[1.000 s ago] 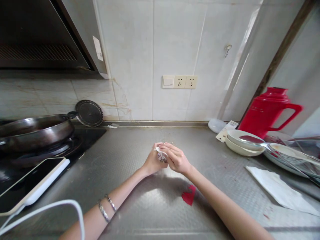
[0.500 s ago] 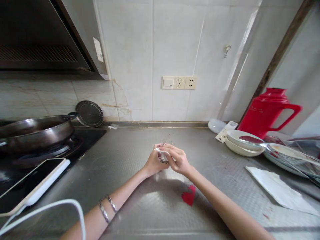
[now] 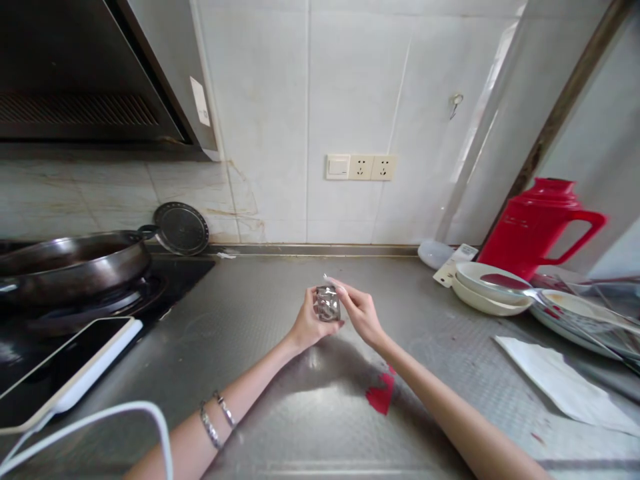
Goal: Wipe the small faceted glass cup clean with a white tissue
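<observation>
A small clear glass-like container (image 3: 328, 304) is held above the middle of the metal counter. My left hand (image 3: 311, 321) wraps round its left side and bottom, fingers closed on it. At its upper right edge, my right hand (image 3: 361, 310) pinches a thin white scrap (image 3: 331, 281) that looks like tissue or film; its exact nature is unclear. On the counter below my right forearm lies a torn red piece (image 3: 381, 395), partly hidden by that arm.
At the left, a pan (image 3: 75, 267) sits on the stove beside a phone (image 3: 70, 370) with a white cable (image 3: 135, 405). Stacked bowls (image 3: 487, 293), a red thermos (image 3: 535, 230) and a white paper sheet (image 3: 563, 383) are at the right.
My right hand has drawn back slightly to the right, uncovering the container in my left hand. The white scrap now sticks up at my right fingertips. The view has shifted slightly.
</observation>
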Demonstrator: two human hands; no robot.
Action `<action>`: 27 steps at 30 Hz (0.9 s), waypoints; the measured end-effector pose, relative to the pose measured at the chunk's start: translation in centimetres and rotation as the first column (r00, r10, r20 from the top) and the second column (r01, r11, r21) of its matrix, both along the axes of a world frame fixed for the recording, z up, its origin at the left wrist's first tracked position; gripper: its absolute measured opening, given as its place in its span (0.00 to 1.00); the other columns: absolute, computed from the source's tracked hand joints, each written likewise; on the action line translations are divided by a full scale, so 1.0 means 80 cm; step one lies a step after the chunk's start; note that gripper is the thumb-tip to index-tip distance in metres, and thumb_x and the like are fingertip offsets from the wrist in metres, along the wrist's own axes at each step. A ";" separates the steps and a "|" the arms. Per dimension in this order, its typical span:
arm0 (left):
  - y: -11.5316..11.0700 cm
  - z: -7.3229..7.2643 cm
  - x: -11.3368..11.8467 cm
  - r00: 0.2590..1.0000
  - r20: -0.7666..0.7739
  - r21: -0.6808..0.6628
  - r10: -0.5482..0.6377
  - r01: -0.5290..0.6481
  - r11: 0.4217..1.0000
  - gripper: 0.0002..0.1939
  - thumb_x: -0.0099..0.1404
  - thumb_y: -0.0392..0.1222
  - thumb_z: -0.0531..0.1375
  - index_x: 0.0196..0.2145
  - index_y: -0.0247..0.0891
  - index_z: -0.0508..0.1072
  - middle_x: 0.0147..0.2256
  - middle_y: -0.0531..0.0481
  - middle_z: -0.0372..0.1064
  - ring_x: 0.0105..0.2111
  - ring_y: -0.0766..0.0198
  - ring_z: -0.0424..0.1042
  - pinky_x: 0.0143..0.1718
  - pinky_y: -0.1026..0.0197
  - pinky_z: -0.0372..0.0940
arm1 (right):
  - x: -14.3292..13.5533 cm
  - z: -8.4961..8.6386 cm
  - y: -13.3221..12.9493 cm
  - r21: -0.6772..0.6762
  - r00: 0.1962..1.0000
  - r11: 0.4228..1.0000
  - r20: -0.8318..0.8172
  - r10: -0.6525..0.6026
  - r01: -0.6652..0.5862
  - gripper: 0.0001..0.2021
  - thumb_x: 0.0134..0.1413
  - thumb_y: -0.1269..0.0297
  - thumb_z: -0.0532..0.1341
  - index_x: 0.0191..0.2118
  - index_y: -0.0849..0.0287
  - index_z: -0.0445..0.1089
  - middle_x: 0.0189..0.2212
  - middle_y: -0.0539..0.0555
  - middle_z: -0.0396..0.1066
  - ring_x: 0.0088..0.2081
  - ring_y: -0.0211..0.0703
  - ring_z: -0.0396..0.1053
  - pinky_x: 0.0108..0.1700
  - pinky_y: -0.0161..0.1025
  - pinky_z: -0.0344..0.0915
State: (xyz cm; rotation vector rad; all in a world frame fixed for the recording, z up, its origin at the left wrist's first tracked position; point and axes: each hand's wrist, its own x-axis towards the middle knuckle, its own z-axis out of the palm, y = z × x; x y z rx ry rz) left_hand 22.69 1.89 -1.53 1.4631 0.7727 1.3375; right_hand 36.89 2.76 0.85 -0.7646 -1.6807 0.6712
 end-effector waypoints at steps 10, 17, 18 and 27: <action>0.000 0.008 -0.002 1.000 -0.024 -0.031 -0.010 0.009 0.999 0.35 0.43 0.39 0.70 0.44 0.39 0.54 0.34 0.53 0.65 0.23 0.70 0.66 0.18 0.68 0.63 | 0.001 -0.005 -0.007 0.448 0.986 0.893 0.166 -0.032 -0.046 0.16 0.63 0.66 0.54 0.53 0.52 0.70 0.53 0.54 0.69 0.56 0.48 0.66 0.58 0.48 0.64; -0.004 0.009 -0.002 0.999 -0.017 0.001 -0.035 0.035 0.999 0.36 0.42 0.32 0.70 0.46 0.38 0.56 0.36 0.52 0.64 0.27 0.71 0.67 0.25 0.68 0.63 | -0.001 -0.009 0.003 0.222 0.988 0.965 0.019 -0.151 0.143 0.15 0.64 0.61 0.53 0.44 0.55 0.76 0.44 0.56 0.76 0.46 0.50 0.74 0.48 0.45 0.72; -0.005 0.009 -0.002 0.999 -0.017 -0.006 -0.038 0.038 0.999 0.36 0.43 0.33 0.70 0.46 0.38 0.56 0.36 0.52 0.64 0.27 0.70 0.67 0.25 0.68 0.63 | -0.001 -0.009 0.002 0.235 0.986 0.960 0.022 -0.162 0.153 0.15 0.64 0.61 0.53 0.44 0.56 0.76 0.44 0.56 0.76 0.46 0.50 0.74 0.48 0.45 0.72; 0.000 0.005 -0.003 0.999 -0.042 -0.031 -0.028 0.027 0.999 0.35 0.43 0.38 0.71 0.44 0.39 0.55 0.34 0.53 0.65 0.23 0.70 0.67 0.20 0.67 0.63 | 0.000 -0.004 -0.008 0.422 0.989 0.903 0.073 -0.129 0.087 0.14 0.62 0.65 0.53 0.46 0.56 0.75 0.47 0.56 0.74 0.50 0.49 0.72 0.53 0.46 0.69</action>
